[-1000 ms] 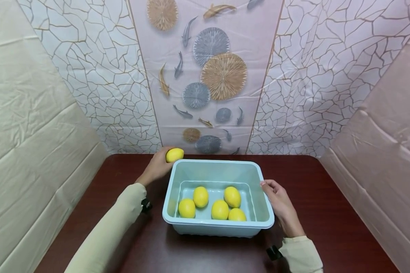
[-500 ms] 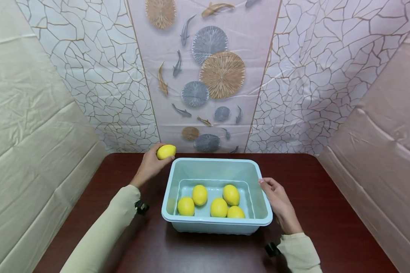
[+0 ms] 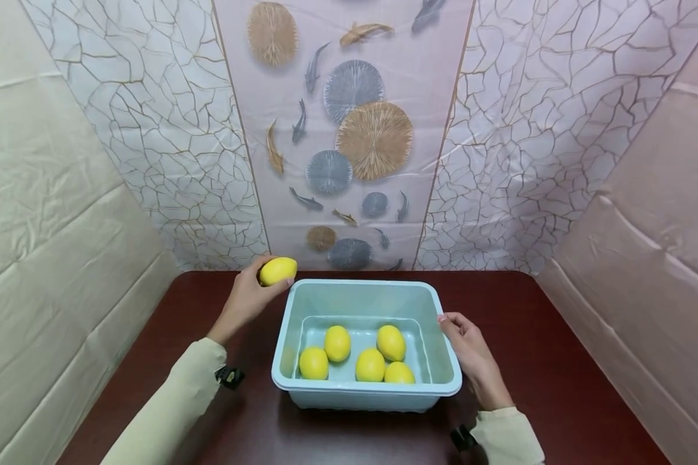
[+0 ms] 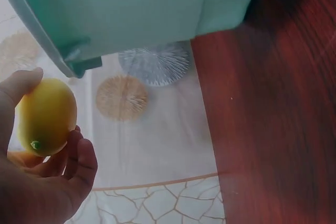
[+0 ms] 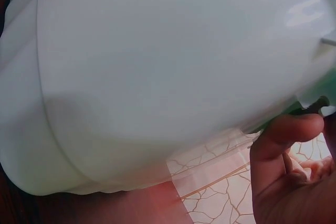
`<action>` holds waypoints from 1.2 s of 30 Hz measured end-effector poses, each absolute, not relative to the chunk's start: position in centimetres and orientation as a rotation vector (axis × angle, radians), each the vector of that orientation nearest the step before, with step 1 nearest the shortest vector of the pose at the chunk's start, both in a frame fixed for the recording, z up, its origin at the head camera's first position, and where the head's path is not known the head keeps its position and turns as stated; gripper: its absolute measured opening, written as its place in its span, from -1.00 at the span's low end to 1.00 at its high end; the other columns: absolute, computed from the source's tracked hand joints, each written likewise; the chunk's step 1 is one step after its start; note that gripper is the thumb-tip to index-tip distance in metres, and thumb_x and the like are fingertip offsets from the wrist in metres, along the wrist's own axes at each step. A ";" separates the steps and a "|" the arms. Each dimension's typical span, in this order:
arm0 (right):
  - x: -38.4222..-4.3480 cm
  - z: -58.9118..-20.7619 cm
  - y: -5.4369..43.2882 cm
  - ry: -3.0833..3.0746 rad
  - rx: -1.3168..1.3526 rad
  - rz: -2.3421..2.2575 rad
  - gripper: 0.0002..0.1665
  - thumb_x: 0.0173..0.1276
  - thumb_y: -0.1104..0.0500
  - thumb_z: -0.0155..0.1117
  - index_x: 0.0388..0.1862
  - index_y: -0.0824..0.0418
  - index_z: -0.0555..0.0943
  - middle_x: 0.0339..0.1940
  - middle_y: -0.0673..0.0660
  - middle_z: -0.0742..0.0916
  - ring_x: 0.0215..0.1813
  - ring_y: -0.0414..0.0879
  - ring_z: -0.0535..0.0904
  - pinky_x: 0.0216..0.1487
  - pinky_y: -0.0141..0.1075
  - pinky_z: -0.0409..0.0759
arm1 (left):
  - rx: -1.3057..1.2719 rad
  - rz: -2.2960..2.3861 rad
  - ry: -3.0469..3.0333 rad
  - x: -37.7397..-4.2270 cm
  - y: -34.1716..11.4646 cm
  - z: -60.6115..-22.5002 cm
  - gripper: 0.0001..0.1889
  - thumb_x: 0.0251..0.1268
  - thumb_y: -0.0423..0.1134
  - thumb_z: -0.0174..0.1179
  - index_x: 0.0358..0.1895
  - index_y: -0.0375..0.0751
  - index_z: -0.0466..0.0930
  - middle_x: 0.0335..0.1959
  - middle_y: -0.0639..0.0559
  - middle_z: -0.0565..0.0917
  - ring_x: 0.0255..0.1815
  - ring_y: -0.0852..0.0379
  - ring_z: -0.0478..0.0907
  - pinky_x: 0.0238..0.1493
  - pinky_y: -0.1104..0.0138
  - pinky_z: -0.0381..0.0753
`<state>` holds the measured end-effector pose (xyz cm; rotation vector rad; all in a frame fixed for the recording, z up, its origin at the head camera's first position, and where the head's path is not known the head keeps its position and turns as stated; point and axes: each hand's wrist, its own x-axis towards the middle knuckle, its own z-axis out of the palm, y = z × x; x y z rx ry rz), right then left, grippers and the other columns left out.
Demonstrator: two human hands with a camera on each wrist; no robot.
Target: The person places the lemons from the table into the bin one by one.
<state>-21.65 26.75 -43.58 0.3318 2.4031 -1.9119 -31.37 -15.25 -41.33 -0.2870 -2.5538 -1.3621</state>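
Observation:
A light blue plastic basin (image 3: 360,388) stands on the table with several yellow lemons (image 3: 370,365) lying on its floor. Just outside its back left corner, my left hand (image 3: 245,298) holds another lemon (image 3: 278,270) in the air. The left wrist view shows thumb and fingers curled round this lemon (image 4: 48,116), its stem end facing the camera. At the basin's right side my right hand (image 3: 471,349) grips the rim, thumb on top. In the right wrist view the basin wall (image 5: 157,66) fills most of the picture, and the curled fingers (image 5: 286,137) are at the rim.
The dark red wooden table (image 3: 209,426) carries the basin near its middle. A patterned cloth wall (image 3: 337,142) rises behind the table's back edge. Plain beige cloth hangs on the left side (image 3: 52,226) and the right side (image 3: 634,258).
My left hand has drawn back to the left with the lemon, away from the basin's back left corner. My right hand keeps its grip on the rim. The head view has shifted slightly.

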 end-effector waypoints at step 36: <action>-22.0 -43.7 26.6 2.391 0.331 -1.910 -0.48 0.71 -0.05 0.08 0.35 0.33 0.44 -0.13 0.15 0.75 -0.25 -0.15 0.67 -0.28 -0.29 0.69 | -0.691 -1.320 -2.463 -26.1 -13.9 -41.0 -0.38 0.42 -0.19 0.40 0.48 -0.18 0.43 0.26 -0.11 0.65 0.11 0.00 0.61 0.20 0.03 0.62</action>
